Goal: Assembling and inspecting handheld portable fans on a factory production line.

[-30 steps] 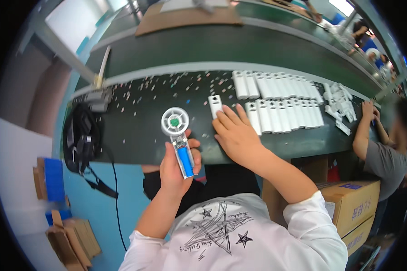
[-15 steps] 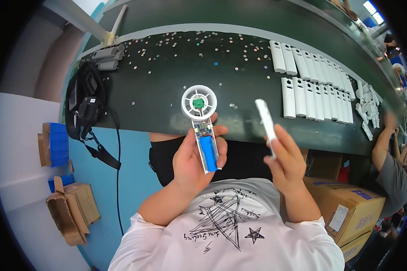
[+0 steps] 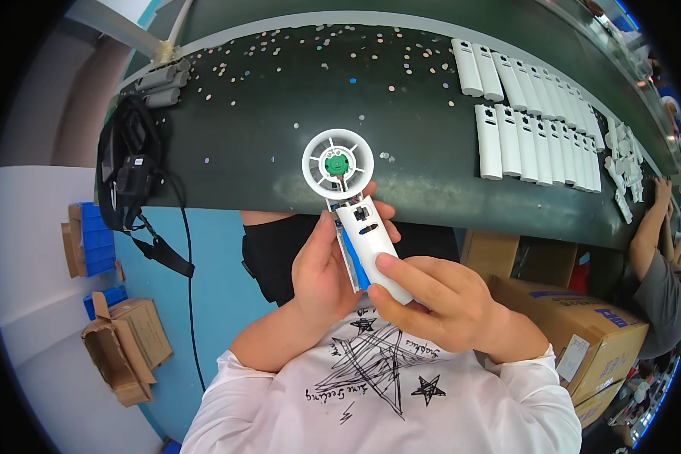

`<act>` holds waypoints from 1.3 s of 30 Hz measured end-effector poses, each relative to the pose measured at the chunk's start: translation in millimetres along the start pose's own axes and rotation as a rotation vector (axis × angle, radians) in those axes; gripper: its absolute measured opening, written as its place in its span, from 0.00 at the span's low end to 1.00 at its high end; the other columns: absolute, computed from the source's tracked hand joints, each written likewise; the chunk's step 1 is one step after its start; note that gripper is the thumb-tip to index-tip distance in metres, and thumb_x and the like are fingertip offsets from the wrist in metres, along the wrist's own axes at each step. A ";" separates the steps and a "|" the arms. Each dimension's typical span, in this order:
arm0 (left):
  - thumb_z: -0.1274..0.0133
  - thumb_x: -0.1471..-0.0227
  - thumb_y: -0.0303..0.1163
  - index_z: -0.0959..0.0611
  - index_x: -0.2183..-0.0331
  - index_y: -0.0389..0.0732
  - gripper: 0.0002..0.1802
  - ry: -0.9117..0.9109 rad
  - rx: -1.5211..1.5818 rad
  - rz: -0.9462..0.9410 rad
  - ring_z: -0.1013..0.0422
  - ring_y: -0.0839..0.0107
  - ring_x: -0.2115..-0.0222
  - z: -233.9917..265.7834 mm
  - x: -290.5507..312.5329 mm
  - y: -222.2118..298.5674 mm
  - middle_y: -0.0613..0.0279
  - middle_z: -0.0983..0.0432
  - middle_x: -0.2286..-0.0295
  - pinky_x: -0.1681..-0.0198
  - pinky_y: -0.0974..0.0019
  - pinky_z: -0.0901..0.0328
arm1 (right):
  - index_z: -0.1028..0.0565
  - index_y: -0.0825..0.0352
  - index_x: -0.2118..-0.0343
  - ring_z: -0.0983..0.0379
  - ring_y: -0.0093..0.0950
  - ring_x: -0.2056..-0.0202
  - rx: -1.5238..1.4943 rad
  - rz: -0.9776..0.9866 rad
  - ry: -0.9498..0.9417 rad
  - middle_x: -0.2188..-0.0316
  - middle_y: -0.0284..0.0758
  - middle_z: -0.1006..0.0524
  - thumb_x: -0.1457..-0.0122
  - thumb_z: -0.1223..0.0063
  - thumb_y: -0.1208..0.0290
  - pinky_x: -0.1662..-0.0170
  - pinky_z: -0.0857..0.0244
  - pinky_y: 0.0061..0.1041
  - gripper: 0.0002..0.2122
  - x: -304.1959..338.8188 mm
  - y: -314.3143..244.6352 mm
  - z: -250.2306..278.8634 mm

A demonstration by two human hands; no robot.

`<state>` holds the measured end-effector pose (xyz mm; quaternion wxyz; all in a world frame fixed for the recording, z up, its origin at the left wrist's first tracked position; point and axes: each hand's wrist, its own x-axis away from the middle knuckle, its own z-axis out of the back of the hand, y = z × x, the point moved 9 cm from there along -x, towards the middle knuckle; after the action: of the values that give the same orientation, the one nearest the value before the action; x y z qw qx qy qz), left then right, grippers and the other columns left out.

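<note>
My left hand point(image 3: 314, 272) wraps round the open white handle of a handheld fan point(image 3: 337, 165). The round fan head points away from me, with a green disc at its centre. Inside the handle lies a blue cylindrical battery point(image 3: 353, 261); the circuit board above it is mostly covered. My right hand point(image 3: 450, 299) grips the lower end of a white handle cover point(image 3: 372, 246) between thumb and fingers. This cover, with a cut-out and a slot near its top, lies slightly askew over the handle, leaving the battery's left side exposed.
Two rows of white handle covers point(image 3: 490, 144) lie on the dark table point(image 3: 250, 151) at right, beside a heap of white parts point(image 3: 624, 166). Small discs are scattered behind. A black bag point(image 3: 132, 174) sits left. Cardboard boxes point(image 3: 583, 325) stand lower right, near another person's arm point(image 3: 647, 238).
My right hand has brought the handle cover leftward from beside the fan onto its open handle. The cover now hides the circuit board and part of the battery. My left hand still holds the fan.
</note>
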<state>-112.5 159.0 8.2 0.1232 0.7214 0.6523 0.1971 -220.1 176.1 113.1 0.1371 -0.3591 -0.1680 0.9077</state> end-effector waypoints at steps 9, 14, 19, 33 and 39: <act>0.74 0.32 0.45 0.36 0.40 0.34 0.30 0.029 -0.055 0.003 0.29 0.65 0.56 0.4 2.2 -2.2 0.51 0.28 0.52 0.53 0.63 0.31 | 0.19 0.66 0.61 0.23 0.32 0.68 0.036 0.004 -0.013 0.49 0.47 0.26 0.57 0.41 0.77 0.69 0.26 0.24 0.15 0.3 -1.2 -4.2; 0.74 0.31 0.47 0.37 0.39 0.37 0.30 0.047 -0.090 0.012 0.29 0.65 0.56 -0.5 2.7 -3.7 0.54 0.29 0.52 0.57 0.64 0.29 | 0.19 0.65 0.61 0.23 0.32 0.69 0.031 -0.009 -0.005 0.50 0.48 0.26 0.58 0.41 0.77 0.71 0.27 0.24 0.17 0.2 -1.0 -4.5; 0.73 0.31 0.49 0.39 0.37 0.39 0.31 0.047 -0.129 0.010 0.29 0.65 0.56 -0.1 2.3 -5.0 0.56 0.29 0.52 0.61 0.66 0.28 | 0.19 0.65 0.61 0.23 0.32 0.70 0.027 -0.013 -0.014 0.50 0.48 0.26 0.59 0.41 0.77 0.72 0.28 0.23 0.18 0.2 -0.4 -5.3; 0.75 0.31 0.48 0.38 0.38 0.39 0.31 0.033 -0.110 0.009 0.30 0.65 0.57 -3.6 1.2 -9.3 0.56 0.28 0.53 0.58 0.65 0.30 | 0.20 0.65 0.58 0.26 0.30 0.68 0.080 0.000 -0.026 0.49 0.46 0.27 0.59 0.40 0.74 0.67 0.27 0.24 0.20 0.5 -0.9 -4.4; 0.75 0.31 0.48 0.39 0.37 0.40 0.30 0.026 -0.085 0.036 0.30 0.64 0.57 -5.6 1.3 -11.2 0.56 0.29 0.53 0.56 0.63 0.31 | 0.19 0.62 0.59 0.29 0.28 0.68 0.128 -0.012 -0.017 0.49 0.40 0.27 0.60 0.40 0.74 0.68 0.32 0.24 0.20 -1.5 -0.4 -4.5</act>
<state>-124.9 161.2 8.4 0.1415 0.7246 0.6318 0.2361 -215.9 176.8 111.1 0.1640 -0.3407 -0.1128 0.9188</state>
